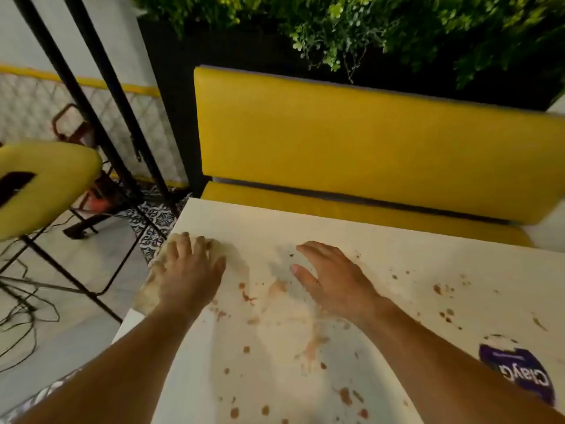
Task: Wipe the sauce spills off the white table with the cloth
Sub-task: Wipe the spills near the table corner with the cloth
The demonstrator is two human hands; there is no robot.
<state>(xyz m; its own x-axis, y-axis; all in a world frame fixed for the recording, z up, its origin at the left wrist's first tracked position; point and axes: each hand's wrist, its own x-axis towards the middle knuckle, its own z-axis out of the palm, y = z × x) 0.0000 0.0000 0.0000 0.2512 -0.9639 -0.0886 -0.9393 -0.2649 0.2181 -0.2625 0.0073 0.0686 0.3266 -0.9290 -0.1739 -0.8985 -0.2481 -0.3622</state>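
Sauce spills [276, 290], brown spots and paler smears, speckle the white desk [351, 237] from its middle across to the right and down to the near edge, so most of the wiping looks not yet done. A pale cloth [153, 289], close in colour to the desk top and blurred, lies bunched at the desk's left edge, part of it appearing to hang over the side. The person's left hand [189, 270] is pressed flat on top of it, fingers spread rather than curled around it, which reads as pushing the cloth along the surface and not lifting it. The right hand [330, 280] sits palm down on the desk with fingers extended and holding nothing, just right of a broad orange smear; it seems placed there to brace the body while the other arm works. Whether its palm actually touches the surface cannot be told. A purple label [519, 374] with partly readable white lettering sits near the right edge, cut off by the right forearm. Beyond the desk stands a yellow bench [367, 142] under green foliage [382, 29], and a yellow chair [42, 185] is at far left. How much sauce the cloth has taken up is hidden beneath the hand.
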